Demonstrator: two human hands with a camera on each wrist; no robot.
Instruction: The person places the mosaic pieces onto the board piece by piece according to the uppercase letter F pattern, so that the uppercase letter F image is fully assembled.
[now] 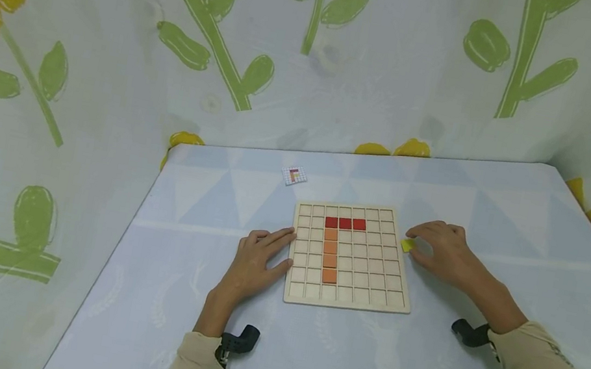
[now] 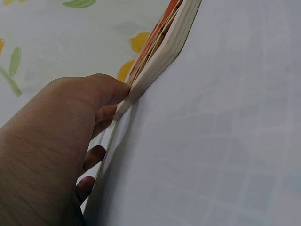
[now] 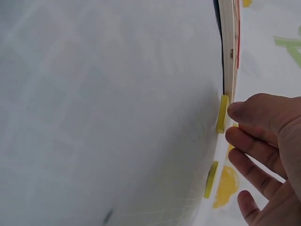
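Note:
A square wooden grid board (image 1: 369,270) lies on the table, holding a row of three red tiles (image 1: 345,224) and a column of several orange tiles (image 1: 329,260). My left hand (image 1: 254,266) rests at its left edge; in the left wrist view the thumb (image 2: 113,89) touches the board's side. Just past the board's right edge, my right hand (image 1: 443,253) hovers with fingers bent around a yellow tile (image 1: 407,245). The right wrist view puts the thumb tip right at this yellow tile (image 3: 222,114), which lies on the table. Another yellow tile (image 3: 211,179) lies under the hand.
Behind the board lies a small pattern card (image 1: 294,175) with a red and orange design. The table (image 1: 183,283) has a pale triangle-print cover and meets a flower-print curtain (image 1: 334,99) at the back and sides.

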